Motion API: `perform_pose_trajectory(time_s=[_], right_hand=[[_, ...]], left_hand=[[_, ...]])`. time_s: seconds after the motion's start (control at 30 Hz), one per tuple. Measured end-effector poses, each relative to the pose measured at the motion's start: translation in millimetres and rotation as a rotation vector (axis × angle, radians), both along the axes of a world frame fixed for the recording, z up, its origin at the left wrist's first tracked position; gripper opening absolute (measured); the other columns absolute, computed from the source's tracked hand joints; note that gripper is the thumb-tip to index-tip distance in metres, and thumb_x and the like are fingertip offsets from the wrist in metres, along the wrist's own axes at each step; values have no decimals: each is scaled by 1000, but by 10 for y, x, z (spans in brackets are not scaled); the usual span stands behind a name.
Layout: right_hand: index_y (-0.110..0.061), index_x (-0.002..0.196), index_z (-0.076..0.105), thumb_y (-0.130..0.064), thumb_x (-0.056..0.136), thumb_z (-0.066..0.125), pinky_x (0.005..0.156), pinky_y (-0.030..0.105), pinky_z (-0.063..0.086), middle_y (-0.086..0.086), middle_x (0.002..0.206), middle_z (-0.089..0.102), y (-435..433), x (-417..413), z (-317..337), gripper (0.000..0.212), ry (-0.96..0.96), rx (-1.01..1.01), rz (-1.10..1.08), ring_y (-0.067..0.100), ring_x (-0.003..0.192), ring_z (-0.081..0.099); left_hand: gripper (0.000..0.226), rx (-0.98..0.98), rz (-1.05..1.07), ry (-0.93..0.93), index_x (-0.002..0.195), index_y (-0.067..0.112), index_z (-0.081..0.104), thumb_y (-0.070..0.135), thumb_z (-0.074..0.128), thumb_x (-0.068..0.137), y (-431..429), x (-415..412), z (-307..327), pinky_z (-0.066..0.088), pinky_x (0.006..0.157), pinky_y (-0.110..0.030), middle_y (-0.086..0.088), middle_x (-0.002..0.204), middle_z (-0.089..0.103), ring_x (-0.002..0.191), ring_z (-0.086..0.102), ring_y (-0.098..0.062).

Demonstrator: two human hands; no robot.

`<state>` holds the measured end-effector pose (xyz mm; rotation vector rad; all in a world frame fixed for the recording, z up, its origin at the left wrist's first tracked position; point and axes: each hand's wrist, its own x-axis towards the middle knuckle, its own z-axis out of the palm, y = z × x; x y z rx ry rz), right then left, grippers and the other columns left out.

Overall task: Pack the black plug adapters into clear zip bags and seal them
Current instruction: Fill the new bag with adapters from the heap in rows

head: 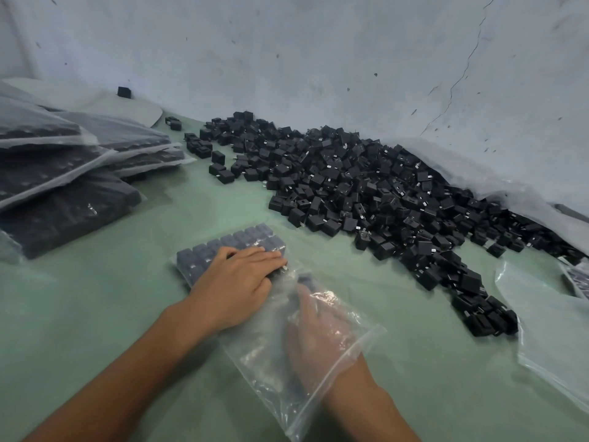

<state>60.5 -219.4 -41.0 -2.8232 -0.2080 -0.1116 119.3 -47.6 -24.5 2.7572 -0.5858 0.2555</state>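
Filling was underway: the left hand (237, 283) pressed flat-fingered on the zip bag (287, 355); right hand (318, 333) inside it, grip unclear. Sealing comes later.

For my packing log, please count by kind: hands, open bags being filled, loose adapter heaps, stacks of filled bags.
Hands: 2, left hand, right hand
Open bag being filled: 1
Loose adapter heap: 1
Stack of filled bags: 1
Total: 5
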Motion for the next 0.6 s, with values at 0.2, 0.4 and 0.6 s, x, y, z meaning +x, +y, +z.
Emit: perform_pose_trajectory(time_s=[0.2, 0.4, 0.6], right_hand=[[-20, 155, 14, -35, 98, 41, 112, 41, 38, 8, 160, 22, -62, 95, 20, 64, -25, -22, 157, 25, 140, 38], [-17, 157, 10, -25, 99, 39, 104, 34, 43, 7, 159, 22, -18, 125, -50, 66, -112, 51, 92, 22, 127, 49], [-18, 156, 19, -44, 99, 23, 105, 36, 38, 4, 139, 48, 124, 92, -6, 63, -233, -95, -69, 24, 121, 49]], left_hand=[[52, 1, -2, 9, 149, 42, 35, 31, 30, 98, 6, 6, -13, 12, 111, -30, 24, 156, 32, 145, 22, 0], [55, 3, -3, 12, 150, 42, 34, 34, 25, 96, 3, 4, -17, 13, 112, -31, 24, 156, 31, 146, 22, -1], [54, 10, 2, 14, 151, 42, 32, 34, 26, 98, 8, 18, -25, 12, 113, -32, 24, 157, 30, 146, 21, 0]])
